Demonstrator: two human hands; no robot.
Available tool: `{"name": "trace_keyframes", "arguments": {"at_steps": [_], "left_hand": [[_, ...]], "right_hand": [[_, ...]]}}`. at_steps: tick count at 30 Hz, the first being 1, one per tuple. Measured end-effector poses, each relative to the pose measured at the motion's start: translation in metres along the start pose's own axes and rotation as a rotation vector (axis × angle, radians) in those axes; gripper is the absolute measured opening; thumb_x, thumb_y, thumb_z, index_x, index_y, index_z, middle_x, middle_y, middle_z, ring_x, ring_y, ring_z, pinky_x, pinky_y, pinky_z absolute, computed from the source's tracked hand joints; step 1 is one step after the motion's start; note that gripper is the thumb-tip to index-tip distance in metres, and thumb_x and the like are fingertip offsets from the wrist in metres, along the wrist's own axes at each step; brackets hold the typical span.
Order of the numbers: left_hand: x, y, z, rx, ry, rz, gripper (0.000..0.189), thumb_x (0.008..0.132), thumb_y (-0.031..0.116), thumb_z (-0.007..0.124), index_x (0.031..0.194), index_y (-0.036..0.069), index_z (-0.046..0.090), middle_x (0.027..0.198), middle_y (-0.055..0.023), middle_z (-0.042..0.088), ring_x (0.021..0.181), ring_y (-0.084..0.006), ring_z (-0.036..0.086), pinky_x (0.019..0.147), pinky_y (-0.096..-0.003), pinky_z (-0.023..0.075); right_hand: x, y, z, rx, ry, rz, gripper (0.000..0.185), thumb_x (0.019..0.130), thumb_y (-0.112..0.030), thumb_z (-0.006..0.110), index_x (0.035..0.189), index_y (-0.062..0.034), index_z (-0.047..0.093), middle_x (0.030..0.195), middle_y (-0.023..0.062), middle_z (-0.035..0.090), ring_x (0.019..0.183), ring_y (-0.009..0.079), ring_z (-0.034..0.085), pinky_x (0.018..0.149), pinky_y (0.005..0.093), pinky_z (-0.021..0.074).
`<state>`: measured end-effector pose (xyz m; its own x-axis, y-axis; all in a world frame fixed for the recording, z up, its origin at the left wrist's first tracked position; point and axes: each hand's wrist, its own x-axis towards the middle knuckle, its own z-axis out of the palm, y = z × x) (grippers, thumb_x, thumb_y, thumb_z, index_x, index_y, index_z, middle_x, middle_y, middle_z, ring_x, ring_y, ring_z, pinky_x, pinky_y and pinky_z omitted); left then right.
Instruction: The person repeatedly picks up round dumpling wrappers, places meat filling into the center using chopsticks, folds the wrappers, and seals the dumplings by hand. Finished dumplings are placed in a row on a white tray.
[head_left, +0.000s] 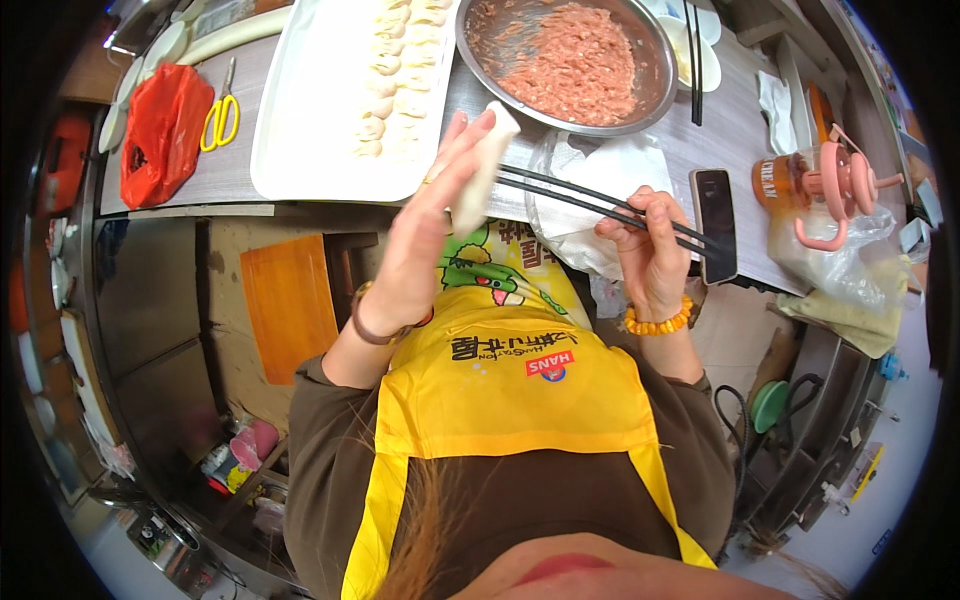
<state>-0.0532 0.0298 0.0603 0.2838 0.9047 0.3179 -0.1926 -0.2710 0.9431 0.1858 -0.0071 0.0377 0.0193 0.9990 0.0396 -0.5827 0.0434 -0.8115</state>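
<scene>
My left hand (427, 225) holds a pale dough wrapper (484, 172) along its palm and fingers, edge-on to the camera, just right of the white tray (315, 172). Rows of folded dumplings (409, 67) lie on that tray's right part. Black chopsticks (577, 192) are gripped in my right hand (652, 247), their tips pointing left, close to the wrapper. Beyond both hands sits a steel bowl (664, 90) of pink minced meat filling (574, 64). Whether any filling is on the wrapper cannot be seen.
A phone (716, 225), a pink-handled jug (832, 180) and a plastic bag (847, 255) lie at right. White paper towels (622, 172) are under the chopsticks. Yellow scissors (223, 120) and a red bag (161, 135) are at left. More chopsticks (695, 67) rest across small bowls (709, 71).
</scene>
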Motion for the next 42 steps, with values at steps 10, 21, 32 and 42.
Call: {"name": "trace_keyframes", "arguments": {"at_steps": [10, 21, 32, 42], "left_hand": [[0.005, -0.026, 0.002, -0.586, -0.161, -0.138, 0.061, 0.079, 0.034, 0.069, 0.123, 0.002, 0.042, 0.087, -0.0076, 0.06, 0.107, -0.0269, 0.054, 0.105, -0.0492, 0.0276], [0.001, -0.008, -0.052, -0.234, 0.395, 0.062, 0.043, 0.093, 0.016, 0.049, 0.128, -0.003, 0.034, 0.069, -0.0053, 0.058, 0.062, -0.0116, 0.058, 0.074, -0.0315, 0.0508], [0.03, -0.001, -0.115, 1.091, -0.355, 0.066, 0.036, 0.082, 0.023, 0.061, 0.114, 0.007, 0.055, 0.097, -0.0098, 0.062, 0.096, -0.0262, 0.056, 0.085, -0.0343, 0.0428], [0.03, -0.01, -0.19, 1.133, 0.2, -0.159, 0.014, 0.083, 0.009, 0.058, 0.095, 0.003, 0.063, 0.088, -0.0098, 0.064, 0.079, -0.0221, 0.062, 0.07, -0.0299, 0.0472]], "right_hand": [[-0.002, 0.009, -0.002, 0.136, -0.087, 0.08, 0.023, 0.094, -0.016, 0.047, 0.092, 0.0056, 0.053, 0.085, 0.0107, 0.054, 0.079, 0.0262, 0.064, 0.073, 0.0369, 0.0558], [-0.022, 0.008, -0.031, 0.135, 0.046, 0.051, 0.021, 0.093, -0.018, 0.048, 0.091, 0.0023, 0.053, 0.086, 0.0089, 0.053, 0.074, 0.0236, 0.063, 0.071, 0.0364, 0.0559], [-0.026, 0.003, -0.03, 0.203, 0.043, 0.024, 0.019, 0.094, -0.016, 0.046, 0.09, 0.0019, 0.052, 0.088, 0.0088, 0.053, 0.074, 0.0243, 0.064, 0.07, 0.036, 0.0567], [-0.025, -0.001, -0.033, 0.199, 0.054, 0.024, 0.018, 0.094, -0.017, 0.047, 0.092, 0.0002, 0.053, 0.091, 0.0079, 0.054, 0.074, 0.0239, 0.064, 0.068, 0.0359, 0.0552]]}}
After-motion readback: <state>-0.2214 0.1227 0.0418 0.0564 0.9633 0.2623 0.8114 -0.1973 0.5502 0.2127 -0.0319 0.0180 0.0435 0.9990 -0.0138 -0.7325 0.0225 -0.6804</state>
